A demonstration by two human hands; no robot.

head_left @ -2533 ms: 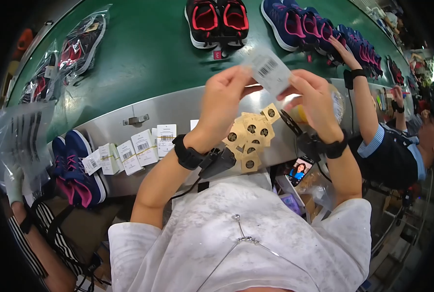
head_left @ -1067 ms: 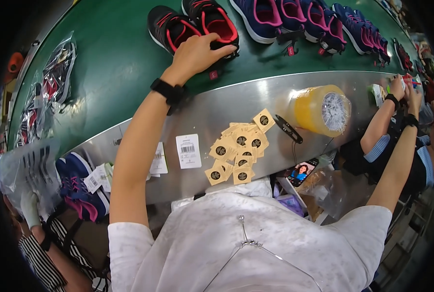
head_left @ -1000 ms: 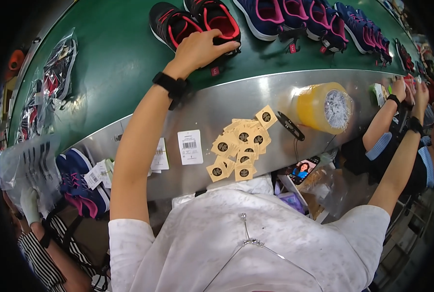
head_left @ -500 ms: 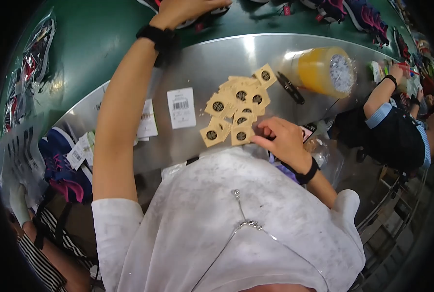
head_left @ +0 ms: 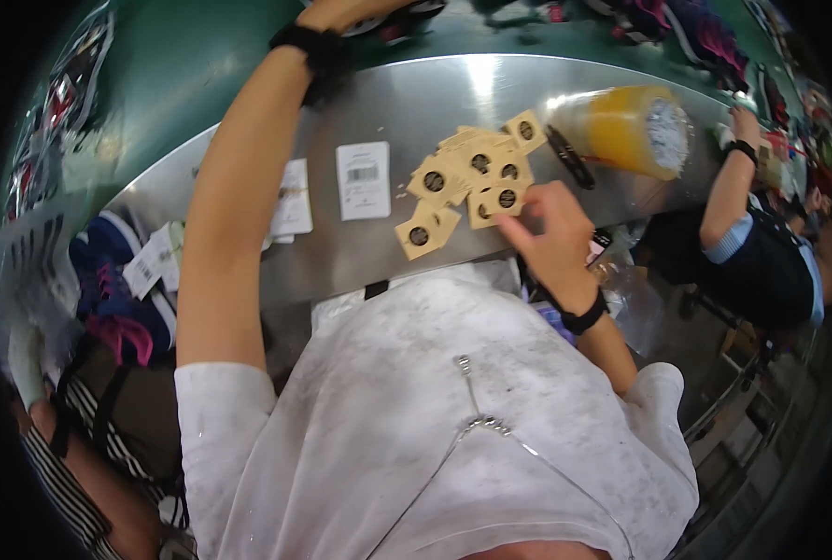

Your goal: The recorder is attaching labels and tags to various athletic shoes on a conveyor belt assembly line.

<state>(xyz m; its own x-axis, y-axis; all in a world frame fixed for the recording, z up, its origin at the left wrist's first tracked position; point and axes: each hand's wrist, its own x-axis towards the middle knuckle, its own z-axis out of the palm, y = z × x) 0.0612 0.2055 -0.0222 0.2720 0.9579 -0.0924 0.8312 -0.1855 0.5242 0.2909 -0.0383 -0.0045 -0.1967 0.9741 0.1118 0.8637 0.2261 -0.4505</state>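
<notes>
A loose pile of small tan cards (head_left: 449,177), each with a round black mark, lies on the metal table. At the pile's near right side, my right hand (head_left: 561,238) has its thumb and fingers closed at the edge of a tan card (head_left: 507,200). My left arm reaches across to the far side, where my left hand (head_left: 355,11) is cut off by the upper edge, beside a dark shoe (head_left: 399,30). The left fingers are out of sight. Between my left forearm and the pile lies a white barcode tag (head_left: 364,182), with more white tags (head_left: 292,201) partly behind the forearm.
A black cutter-like tool (head_left: 570,157) lies beside a large yellow tape roll (head_left: 617,133). Navy and pink shoes (head_left: 122,289) with tags sit at the left. More shoes (head_left: 696,37) stand on the green surface (head_left: 192,65). A co-worker (head_left: 761,252) is at the right.
My right hand has shifted up and away from my body, with the tan card moving from the pile's near edge. The left hand has slid further out of the picture; the view has shifted slightly.
</notes>
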